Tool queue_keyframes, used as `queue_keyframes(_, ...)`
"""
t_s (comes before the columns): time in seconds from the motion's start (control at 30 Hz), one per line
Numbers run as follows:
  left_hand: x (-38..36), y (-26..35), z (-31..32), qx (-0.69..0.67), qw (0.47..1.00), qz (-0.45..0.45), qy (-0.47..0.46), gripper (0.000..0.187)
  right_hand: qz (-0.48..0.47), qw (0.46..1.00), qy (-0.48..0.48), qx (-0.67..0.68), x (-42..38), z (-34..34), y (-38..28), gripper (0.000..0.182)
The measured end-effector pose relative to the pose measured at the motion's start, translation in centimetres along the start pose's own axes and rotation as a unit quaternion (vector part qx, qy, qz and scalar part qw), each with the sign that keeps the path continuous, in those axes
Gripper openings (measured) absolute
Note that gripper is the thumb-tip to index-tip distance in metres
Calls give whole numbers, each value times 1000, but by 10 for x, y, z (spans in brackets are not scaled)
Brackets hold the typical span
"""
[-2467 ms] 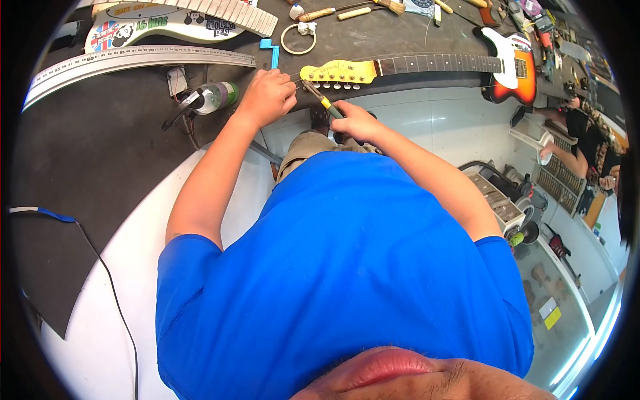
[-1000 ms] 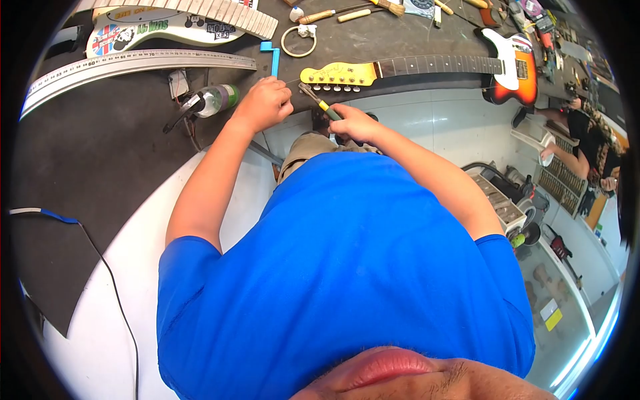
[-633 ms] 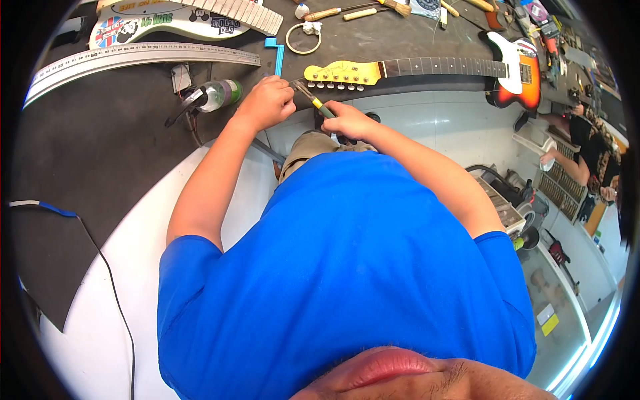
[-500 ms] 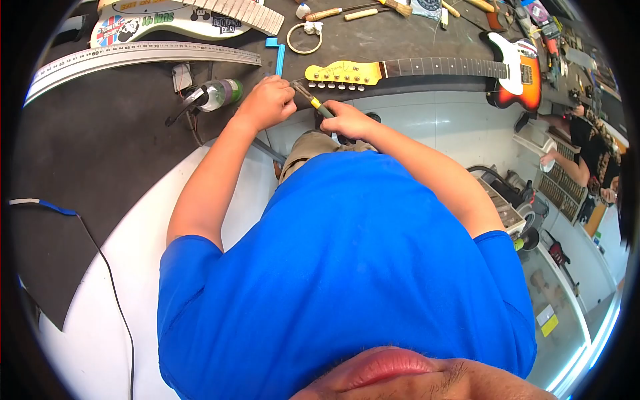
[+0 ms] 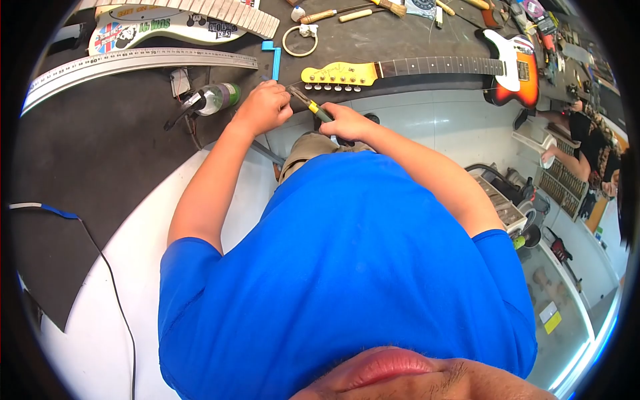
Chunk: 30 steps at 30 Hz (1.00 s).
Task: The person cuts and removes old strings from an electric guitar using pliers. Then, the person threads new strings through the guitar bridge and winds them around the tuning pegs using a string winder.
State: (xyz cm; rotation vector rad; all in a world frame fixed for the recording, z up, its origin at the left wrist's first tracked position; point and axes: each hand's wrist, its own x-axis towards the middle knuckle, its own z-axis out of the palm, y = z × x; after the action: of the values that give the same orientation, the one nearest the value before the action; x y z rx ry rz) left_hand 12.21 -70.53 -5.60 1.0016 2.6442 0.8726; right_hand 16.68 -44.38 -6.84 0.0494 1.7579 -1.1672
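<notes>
My right hand is wrapped round the handles of pliers with green and yellow grips. Their metal jaws point up and left, toward my left hand. That hand is closed, fingers curled at the table edge; what they pinch is hidden. A thin strand seems to run between it and the headstock, too fine to follow. Just beyond my left hand lies a blue crank-shaped string winder. An electric guitar with a yellow headstock, dark fretboard and sunburst body lies to the right, tuning pegs toward me.
A long metal ruler and a sticker-covered guitar body lie at the back left. Near my left forearm is a clear bottle. A ring-shaped tool, brushes and other hand tools lie behind. Another person is at far right.
The view has shifted slightly. My left hand and the pliers have moved a little down and left in the picture; both hands keep their grip.
</notes>
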Motion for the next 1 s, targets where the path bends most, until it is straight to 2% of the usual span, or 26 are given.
queue_keyframes(0.13, 2, 1, -5, 9, 1000, 11, 0, 13, -4, 1000, 14, -21, 10, 3, 4, 55)
queue_keyframes(0.33, 1, 1, -3, 6, 1000, 15, -6, 13, 2, 1000, 25, -3, 11, 4, 3, 39)
queue_keyframes(0.43, -1, 4, -3, -4, 1000, 8, 0, 13, -46, 998, 30, -28, 12, 2, 8, 45)
queue_keyframes(0.53, -2, 5, -3, -6, 1000, 6, 3, 13, 6, 1000, 2, 11, 5, 3, 1, 46)
queue_keyframes(0.63, -3, 4, -4, -11, 1000, 10, 11, 13, -39, 999, 30, -20, 4, 6, 2, 46)
queue_keyframes(1.0, -2, 8, -10, -24, 999, 25, 17, 13, -40, 998, 34, -17, 15, 6, 7, 52)
